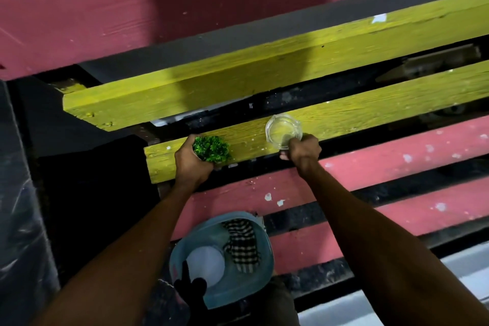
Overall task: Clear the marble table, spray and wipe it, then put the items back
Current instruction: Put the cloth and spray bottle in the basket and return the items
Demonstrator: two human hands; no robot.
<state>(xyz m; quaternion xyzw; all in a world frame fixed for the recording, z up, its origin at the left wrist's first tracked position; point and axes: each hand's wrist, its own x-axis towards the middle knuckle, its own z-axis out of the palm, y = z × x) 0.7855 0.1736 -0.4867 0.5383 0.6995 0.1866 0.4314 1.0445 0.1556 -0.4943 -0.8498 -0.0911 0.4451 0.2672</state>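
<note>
Clearing step: left hand (194, 164) grips the plant (211, 148), right hand (301, 149) pinches the glass ashtray (281, 130), both set on the yellow slat (370, 114); next, let go

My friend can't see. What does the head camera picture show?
Two hands set things on a yellow slat: the left hand grips a small green plant, the right hand pinches a clear glass dish. Below sits a blue basket holding a checked cloth.
</note>
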